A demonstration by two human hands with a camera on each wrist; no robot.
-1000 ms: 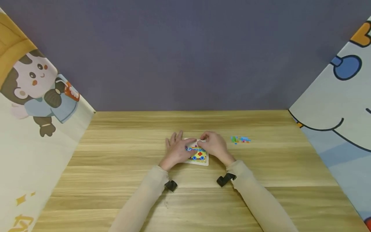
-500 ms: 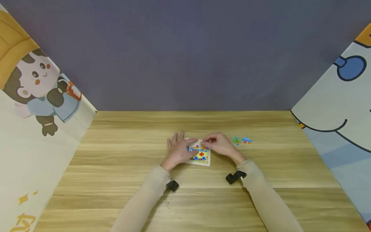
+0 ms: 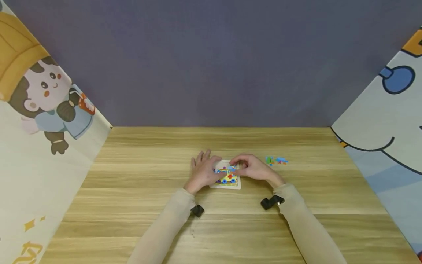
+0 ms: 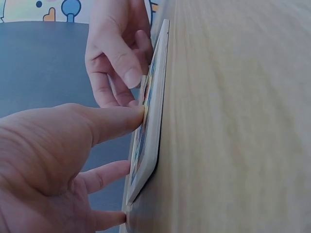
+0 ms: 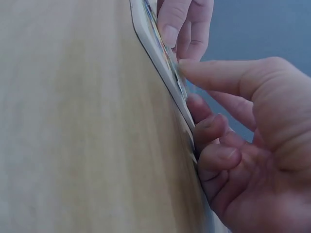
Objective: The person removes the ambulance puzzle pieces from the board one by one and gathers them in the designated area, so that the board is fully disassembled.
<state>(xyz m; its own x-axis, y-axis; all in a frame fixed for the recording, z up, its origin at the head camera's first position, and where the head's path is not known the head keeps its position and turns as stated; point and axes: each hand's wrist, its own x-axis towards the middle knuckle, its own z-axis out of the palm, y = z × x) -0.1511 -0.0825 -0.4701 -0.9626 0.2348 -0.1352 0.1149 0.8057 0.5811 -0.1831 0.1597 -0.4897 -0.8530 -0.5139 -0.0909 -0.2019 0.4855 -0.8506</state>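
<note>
"Left to right, what's there?"

"From my remote seat: the left hand (image 3: 203,173), fingers spread, thumb on a thin, pale-rimmed picture board (image 4: 154,126) showing a yellow vehicle, flat on the wood-grained tabletop (image 3: 148,176) (that hand hides its left side)."

"And the right?"

"The right hand's (image 3: 256,168) thumb and fingers touch the board; I can't tell whether they pinch anything. Beyond lie small, irregular green and blue pieces (image 3: 281,160)."

"Left wrist view?"

"It adds the board's smooth side and rounded corner."

Wood-grain table (image 3: 230,234), white-edged picture board (image 3: 227,187) lying flat near its middle, small colourful pieces (image 3: 281,160) to the right
</note>
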